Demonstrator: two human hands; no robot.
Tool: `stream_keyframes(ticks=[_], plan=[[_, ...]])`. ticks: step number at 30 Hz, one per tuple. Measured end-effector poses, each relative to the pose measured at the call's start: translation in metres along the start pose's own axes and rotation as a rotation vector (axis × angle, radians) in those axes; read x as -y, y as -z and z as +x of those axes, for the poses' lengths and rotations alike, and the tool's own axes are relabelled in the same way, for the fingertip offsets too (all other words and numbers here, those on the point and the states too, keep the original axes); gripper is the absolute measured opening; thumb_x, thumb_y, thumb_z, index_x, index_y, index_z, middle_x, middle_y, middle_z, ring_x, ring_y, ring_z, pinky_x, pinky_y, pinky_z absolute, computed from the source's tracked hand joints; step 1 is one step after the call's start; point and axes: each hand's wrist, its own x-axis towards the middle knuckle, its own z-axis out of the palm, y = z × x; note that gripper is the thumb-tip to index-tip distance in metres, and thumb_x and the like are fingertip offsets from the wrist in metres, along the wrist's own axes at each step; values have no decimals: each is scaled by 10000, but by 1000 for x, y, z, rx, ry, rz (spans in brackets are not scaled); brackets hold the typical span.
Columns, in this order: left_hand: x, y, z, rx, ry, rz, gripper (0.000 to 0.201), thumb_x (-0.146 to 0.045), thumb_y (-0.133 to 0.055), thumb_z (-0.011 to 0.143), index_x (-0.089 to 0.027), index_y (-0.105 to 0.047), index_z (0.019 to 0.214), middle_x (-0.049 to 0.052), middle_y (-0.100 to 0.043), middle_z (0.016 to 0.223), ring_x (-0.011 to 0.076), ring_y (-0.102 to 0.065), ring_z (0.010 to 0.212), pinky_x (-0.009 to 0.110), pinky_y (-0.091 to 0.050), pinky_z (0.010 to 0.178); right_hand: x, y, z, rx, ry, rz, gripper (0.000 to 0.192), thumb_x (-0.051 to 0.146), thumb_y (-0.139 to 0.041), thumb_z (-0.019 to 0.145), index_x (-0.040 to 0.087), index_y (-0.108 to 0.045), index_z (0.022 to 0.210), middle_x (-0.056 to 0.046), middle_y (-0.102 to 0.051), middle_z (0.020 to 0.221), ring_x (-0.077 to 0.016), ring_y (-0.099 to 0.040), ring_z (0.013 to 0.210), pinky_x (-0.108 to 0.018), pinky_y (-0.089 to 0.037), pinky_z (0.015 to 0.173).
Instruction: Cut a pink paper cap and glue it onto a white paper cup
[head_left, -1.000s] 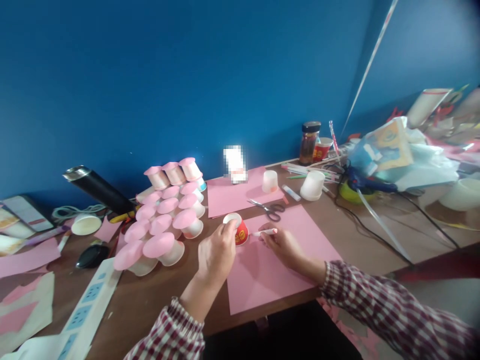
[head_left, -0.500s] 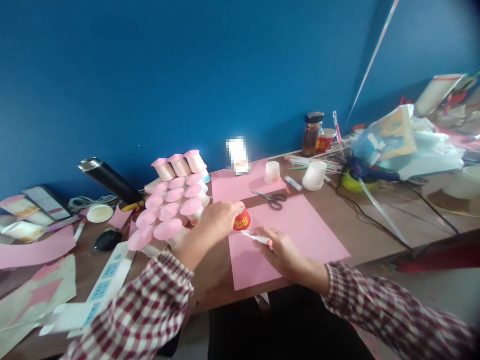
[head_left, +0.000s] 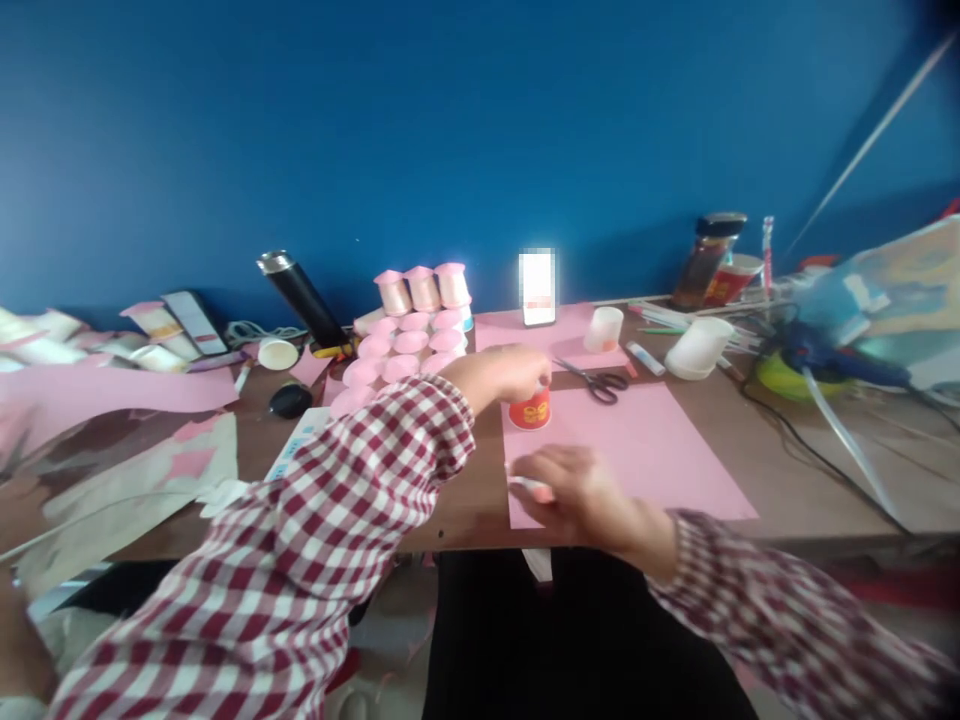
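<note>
Two hands work above a brown counter (head_left: 469, 505). The left hand (head_left: 517, 374) curls its fingers over the top of a red paper cup (head_left: 530, 411) with yellow markings, which sits at the far left corner of a pink paper sheet (head_left: 660, 455). The right hand (head_left: 574, 488), blurred, closes around a white marker (head_left: 531, 487) nearer the wearer. Scissors (head_left: 602, 386) lie just beyond the sheet; pink-topped cups (head_left: 411, 342) cluster to the left.

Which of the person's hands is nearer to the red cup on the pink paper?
Left. The left hand grasps the red cup from above; the right hand, holding a pen, is apart from it, lower in the picture.
</note>
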Motion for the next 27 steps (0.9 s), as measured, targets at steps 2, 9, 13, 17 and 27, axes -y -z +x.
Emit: stream_keyframes(ticks=[2, 9, 13, 17, 27], plan=[[1, -5, -4, -61, -7, 0, 330, -195, -478, 807, -237, -626, 1099, 75, -653, 1093, 193, -608, 811, 283, -450, 659, -6, 33, 0, -246, 36, -27, 86, 188, -523, 845, 201, -557, 924, -19, -643, 711, -149, -599, 620, -268, -452, 566], [-31, -63, -23, -419, 99, 130, 333, -133, -476, 815, -122, -598, 1124, 130, -658, 929, 204, -625, 748, 275, -472, 569, -52, 102, 66, -566, -493, 218, 143, 339, -508, 875, 236, -528, 778, 20, -476, 555, -135, -471, 457, -286, -400, 456], [-66, -107, -24, -754, 329, 383, 505, -106, -446, 847, -101, -398, 1350, 211, -488, 1299, 185, -602, 903, 276, -494, 688, -89, 76, 116, -199, -536, 262, 201, 384, -531, 851, 197, -562, 784, 19, -534, 573, -105, -467, 460, -230, -369, 438], [-82, -125, -18, -788, 482, 409, 538, -255, -469, 856, -126, -384, 1371, 193, -484, 1319, 187, -592, 914, 268, -500, 666, -101, 31, 147, 252, -415, 213, 236, 358, -483, 852, 168, -559, 735, 33, -513, 541, -96, -457, 465, -220, -345, 468], [-83, -138, -2, -815, 544, 431, 556, -334, -536, 782, -242, -466, 1325, 103, -467, 1362, 143, -558, 760, 292, -499, 627, -87, -30, 164, 895, 11, 51, 252, 279, -427, 857, 188, -391, 625, 30, -455, 540, -89, -359, 467, -256, -218, 492]])
